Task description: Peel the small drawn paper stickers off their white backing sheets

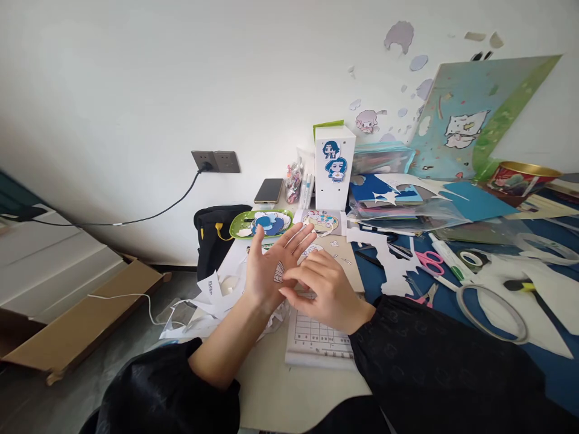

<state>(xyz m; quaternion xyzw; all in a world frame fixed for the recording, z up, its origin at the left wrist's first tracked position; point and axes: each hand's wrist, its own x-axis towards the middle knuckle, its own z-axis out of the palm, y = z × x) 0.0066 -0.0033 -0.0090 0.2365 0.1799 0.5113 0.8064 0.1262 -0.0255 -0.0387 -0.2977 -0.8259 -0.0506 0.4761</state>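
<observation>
My left hand (265, 274) is held palm up with its fingers spread. A small white paper cutout with black lines (278, 272) lies flat on the palm. Over it comes my right hand (328, 286), its fingers loosely bent and the thumb apart from the index finger. The right index fingertip is at the cutout's edge; whether it touches cannot be made out. Beneath the hands is an open notebook with a printed grid (319, 337). Behind them, small cut pieces lie on a beige board (348, 256), partly hidden by the right hand.
White paper scraps (219, 295) heap at the left. A green tray (235, 226) holds cutouts at the back. Pink-handled scissors (429, 262), a roll of tape (493, 340) and cut paper sheets crowd the blue surface on the right. A white box (335, 187) stands against the wall.
</observation>
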